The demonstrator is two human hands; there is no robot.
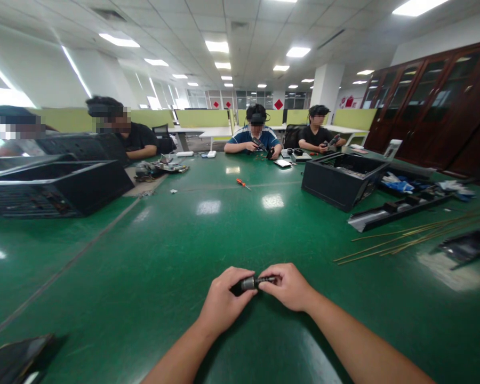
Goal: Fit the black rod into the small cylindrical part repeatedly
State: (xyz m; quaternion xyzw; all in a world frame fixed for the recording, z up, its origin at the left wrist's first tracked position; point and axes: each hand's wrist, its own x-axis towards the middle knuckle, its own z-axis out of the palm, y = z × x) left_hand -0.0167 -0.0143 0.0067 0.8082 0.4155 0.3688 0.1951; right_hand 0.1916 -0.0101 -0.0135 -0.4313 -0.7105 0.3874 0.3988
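My left hand (226, 301) is closed around a short dark cylinder with a grey metal band (248, 283). Thumb and fingers of my right hand (290, 288) pinch a thin, dark, ridged rod (265, 279) that lines up with the cylinder's right end. Whether the two parts are joined or only touching is hard to see. Both are held roughly level, low over the green table (176, 256). Part of the cylinder is hidden by my left fingers, and the rod's far end lies behind my right fingers.
An orange-handled screwdriver (242, 184) lies mid-table. Black computer cases stand at left (100, 186) and right (336, 184). Thin brass-coloured rods (404, 234) and a long metal rail (396, 210) lie at right. A dark panel (18, 357) sits front left. Several people work across the table.
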